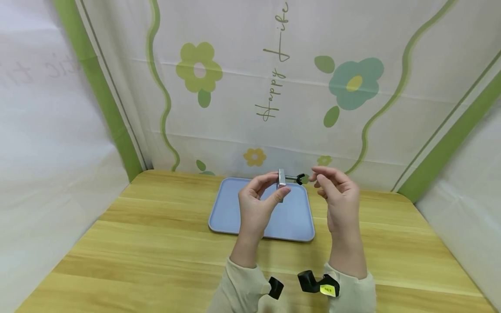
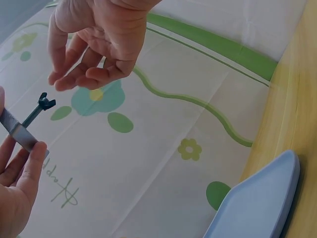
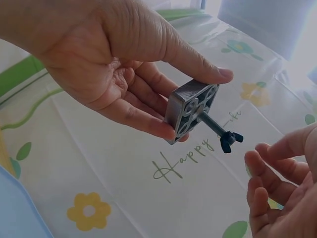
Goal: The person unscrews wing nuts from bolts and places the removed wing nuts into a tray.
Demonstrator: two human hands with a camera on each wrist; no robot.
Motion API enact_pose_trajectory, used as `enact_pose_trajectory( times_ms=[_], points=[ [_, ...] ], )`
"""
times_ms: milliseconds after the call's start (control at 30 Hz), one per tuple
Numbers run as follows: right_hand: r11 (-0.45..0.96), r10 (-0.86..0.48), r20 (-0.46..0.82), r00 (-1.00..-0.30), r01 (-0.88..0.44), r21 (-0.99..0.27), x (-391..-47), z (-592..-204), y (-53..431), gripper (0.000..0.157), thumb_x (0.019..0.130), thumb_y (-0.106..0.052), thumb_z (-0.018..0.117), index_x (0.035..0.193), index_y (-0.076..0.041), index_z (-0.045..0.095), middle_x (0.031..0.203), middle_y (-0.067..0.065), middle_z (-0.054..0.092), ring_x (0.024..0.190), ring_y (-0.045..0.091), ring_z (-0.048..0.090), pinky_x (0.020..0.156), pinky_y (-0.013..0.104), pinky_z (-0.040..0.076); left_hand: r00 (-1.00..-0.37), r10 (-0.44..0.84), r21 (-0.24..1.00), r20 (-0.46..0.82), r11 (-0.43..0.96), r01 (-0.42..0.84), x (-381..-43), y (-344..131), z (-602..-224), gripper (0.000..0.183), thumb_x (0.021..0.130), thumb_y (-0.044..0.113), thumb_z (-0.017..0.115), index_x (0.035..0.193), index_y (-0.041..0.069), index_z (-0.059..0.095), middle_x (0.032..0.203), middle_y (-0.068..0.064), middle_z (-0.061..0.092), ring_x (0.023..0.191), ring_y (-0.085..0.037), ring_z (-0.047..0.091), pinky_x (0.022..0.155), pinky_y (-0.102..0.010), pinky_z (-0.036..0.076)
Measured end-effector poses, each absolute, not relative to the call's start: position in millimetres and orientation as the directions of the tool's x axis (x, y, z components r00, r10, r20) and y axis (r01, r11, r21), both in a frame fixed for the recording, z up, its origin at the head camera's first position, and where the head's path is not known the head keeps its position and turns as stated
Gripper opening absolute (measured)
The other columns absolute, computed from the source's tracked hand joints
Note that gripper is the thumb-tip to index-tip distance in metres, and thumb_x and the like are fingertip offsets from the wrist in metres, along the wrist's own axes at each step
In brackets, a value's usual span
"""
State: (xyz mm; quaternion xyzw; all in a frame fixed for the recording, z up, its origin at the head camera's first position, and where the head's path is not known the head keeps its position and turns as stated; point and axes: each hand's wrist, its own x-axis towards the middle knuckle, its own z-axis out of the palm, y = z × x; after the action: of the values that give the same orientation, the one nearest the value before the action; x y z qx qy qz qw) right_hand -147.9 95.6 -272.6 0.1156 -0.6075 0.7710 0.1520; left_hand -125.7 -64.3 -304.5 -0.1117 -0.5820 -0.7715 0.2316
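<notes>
My left hand (image 1: 254, 204) grips a square metal block (image 3: 179, 110) by its edges, thumb on one side and fingers on the other. In the right wrist view the block's ribbed, hollow face shows. A threaded bolt (image 3: 212, 122) sticks out of the middle of that face, pointing toward my right hand (image 1: 341, 200). Near the bolt's free end sits a dark wing nut (image 3: 229, 141), also visible in the left wrist view (image 2: 46, 102). The right hand's fingers are loosely bent, a small gap away from the wing nut, with nothing held.
A light blue tray (image 1: 289, 221) lies on the wooden table (image 1: 164, 230), beneath and behind the hands. Behind the table hangs a white curtain (image 1: 242, 87) with printed flowers. Black wrist mounts (image 1: 275, 288) are worn at both cuffs.
</notes>
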Motion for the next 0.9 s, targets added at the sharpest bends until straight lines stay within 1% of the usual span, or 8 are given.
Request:
enact_pose_trajectory(
  times_ms=[133,167,300,400,567,733,900],
  points=[
    [-0.216,0.078,0.349,-0.934,-0.357,-0.909,-147.4,-272.5,95.5,0.013,0.097,-0.004,0.062,0.095,-0.005,0.074,0.068,0.0,0.066,0.066,0.013,0.06,0.056,0.02,0.044,-0.868,-0.227,0.847,0.442,-0.212,0.487,-126.1,-64.8,-305.3,0.035,0.079,0.012,0.084,0.109,0.001,0.07,0.119,-0.012,0.07,0.114,-0.017,0.066,0.072,-0.022,0.061],
    [-0.211,0.064,0.348,-0.935,-0.354,-0.911,-147.3,-272.7,95.4,0.012,0.097,-0.004,0.062,0.096,-0.004,0.074,0.067,0.0,0.065,0.065,0.013,0.06,0.056,0.02,0.043,-0.867,-0.226,0.847,0.444,-0.21,0.488,-126.3,-64.9,-305.4,0.035,0.079,0.013,0.084,0.11,0.001,0.07,0.119,-0.012,0.07,0.114,-0.017,0.065,0.072,-0.022,0.061],
    [-0.181,-0.001,0.338,-0.941,-0.333,-0.926,-148.3,-274.0,94.2,0.013,0.098,-0.007,0.061,0.097,-0.007,0.074,0.064,-0.001,0.064,0.061,0.011,0.06,0.054,0.019,0.042,-0.865,-0.225,0.846,0.448,-0.205,0.492,-126.6,-64.6,-305.8,0.035,0.08,0.015,0.084,0.11,0.001,0.07,0.119,-0.012,0.07,0.115,-0.018,0.065,0.073,-0.024,0.061],
    [-0.162,-0.034,0.326,-0.945,-0.317,-0.935,-149.2,-274.9,93.7,0.014,0.099,-0.01,0.061,0.096,-0.011,0.074,0.064,-0.002,0.065,0.061,0.01,0.058,0.054,0.017,0.042,-0.868,-0.217,0.847,0.446,-0.212,0.488,-126.2,-64.1,-305.8,0.036,0.08,0.015,0.083,0.11,0.001,0.07,0.119,-0.011,0.07,0.116,-0.018,0.065,0.074,-0.025,0.062],
    [-0.147,-0.046,0.319,-0.947,-0.31,-0.94,-150.0,-275.7,94.2,0.014,0.099,-0.015,0.062,0.094,-0.012,0.075,0.065,-0.003,0.068,0.064,0.01,0.059,0.057,0.018,0.044,-0.87,-0.214,0.851,0.444,-0.205,0.484,-126.1,-63.5,-305.7,0.036,0.08,0.015,0.083,0.11,0.001,0.07,0.12,-0.012,0.07,0.116,-0.017,0.065,0.073,-0.025,0.062],
    [-0.116,-0.058,0.3,-0.952,-0.293,-0.949,-150.4,-274.9,94.7,0.016,0.099,-0.017,0.063,0.092,-0.014,0.077,0.069,-0.006,0.071,0.069,0.01,0.061,0.061,0.019,0.046,-0.87,-0.214,0.852,0.445,-0.2,0.485,-125.7,-63.8,-305.3,0.035,0.081,0.016,0.083,0.111,0.002,0.07,0.12,-0.012,0.07,0.116,-0.017,0.065,0.073,-0.024,0.062],
    [-0.084,-0.062,0.269,-0.961,-0.264,-0.961,-151.3,-274.8,95.3,0.014,0.098,-0.018,0.065,0.093,-0.018,0.078,0.075,-0.009,0.073,0.072,0.008,0.061,0.065,0.02,0.048,-0.868,-0.213,0.849,0.449,-0.201,0.488,-125.6,-63.3,-305.5,0.035,0.081,0.016,0.083,0.111,0.002,0.07,0.12,-0.012,0.07,0.116,-0.017,0.065,0.073,-0.023,0.061]
  ],
)
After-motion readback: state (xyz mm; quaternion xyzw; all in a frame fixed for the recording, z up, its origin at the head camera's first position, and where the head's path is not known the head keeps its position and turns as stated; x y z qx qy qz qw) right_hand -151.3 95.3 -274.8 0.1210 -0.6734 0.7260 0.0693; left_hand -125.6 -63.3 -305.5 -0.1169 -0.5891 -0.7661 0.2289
